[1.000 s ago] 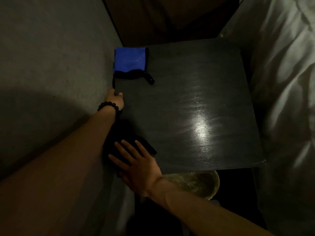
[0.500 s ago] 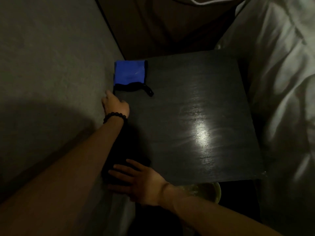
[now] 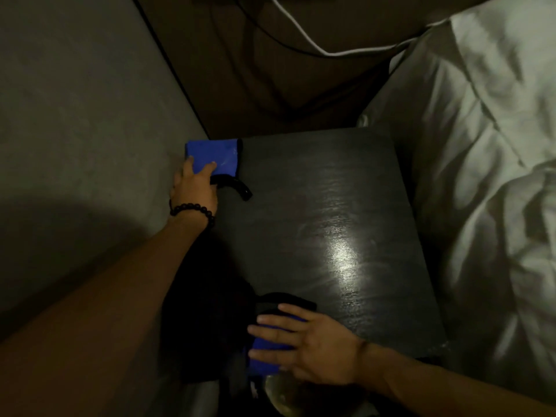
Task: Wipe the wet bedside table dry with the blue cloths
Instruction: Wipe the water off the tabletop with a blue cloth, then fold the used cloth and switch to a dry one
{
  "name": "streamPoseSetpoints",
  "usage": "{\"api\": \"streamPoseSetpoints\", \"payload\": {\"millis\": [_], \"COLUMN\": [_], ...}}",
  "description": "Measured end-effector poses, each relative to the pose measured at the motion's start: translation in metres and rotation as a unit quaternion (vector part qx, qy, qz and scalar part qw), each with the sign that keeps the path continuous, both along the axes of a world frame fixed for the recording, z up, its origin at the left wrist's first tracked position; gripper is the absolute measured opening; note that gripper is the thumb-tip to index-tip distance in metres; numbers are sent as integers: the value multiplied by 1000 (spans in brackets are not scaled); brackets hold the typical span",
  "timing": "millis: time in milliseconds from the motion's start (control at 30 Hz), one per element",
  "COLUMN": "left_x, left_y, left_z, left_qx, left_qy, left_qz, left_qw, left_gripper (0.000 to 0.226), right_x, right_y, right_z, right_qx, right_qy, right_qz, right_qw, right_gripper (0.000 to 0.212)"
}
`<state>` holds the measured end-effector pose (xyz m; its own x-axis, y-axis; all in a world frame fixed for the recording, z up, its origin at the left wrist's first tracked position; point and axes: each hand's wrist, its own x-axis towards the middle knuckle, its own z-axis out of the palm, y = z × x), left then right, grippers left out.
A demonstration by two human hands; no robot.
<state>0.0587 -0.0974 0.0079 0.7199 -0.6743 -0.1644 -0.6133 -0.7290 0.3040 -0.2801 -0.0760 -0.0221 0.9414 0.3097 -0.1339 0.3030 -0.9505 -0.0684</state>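
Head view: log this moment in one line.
left hand: on far blue cloth | right hand: flat on near blue cloth | bedside table: glossy

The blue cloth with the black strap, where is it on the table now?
In the head view, the blue cloth lies at the far left corner of the bedside table, beside the wall, with the left hand touching it.

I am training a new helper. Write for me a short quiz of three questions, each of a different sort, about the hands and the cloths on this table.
1. True or false: the left hand touches the blue cloth at the far corner.
2. The right hand lies on: A) bare table, B) a second blue cloth, C) the bedding.
3. Fill in: the left wrist wears a dark beaded ____.

Key: 1 true; 2 B; 3 bracelet.
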Motion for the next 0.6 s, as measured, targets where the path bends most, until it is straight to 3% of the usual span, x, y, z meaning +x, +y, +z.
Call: {"api": "streamPoseSetpoints", "payload": {"millis": [200, 367, 600], "left_x": [4, 11, 30], "left_y": [-9, -15, -26], "left_z": [6, 26, 43], "left_qx": [-95, -236, -290], "left_qy": [-23, 16, 15], "left_qz": [31, 150, 141], "left_qw": [995, 960, 946], "left_gripper": [17, 24, 20], "right_x": [15, 65, 159], "right_y": [-11, -31, -87], "right_z": [1, 4, 4], "right_qx": [45, 62, 61], "right_qy": [29, 33, 22], "right_qz": [-59, -164, -348], "right_qw": [997, 984, 935], "right_gripper": [58, 58, 60]}}
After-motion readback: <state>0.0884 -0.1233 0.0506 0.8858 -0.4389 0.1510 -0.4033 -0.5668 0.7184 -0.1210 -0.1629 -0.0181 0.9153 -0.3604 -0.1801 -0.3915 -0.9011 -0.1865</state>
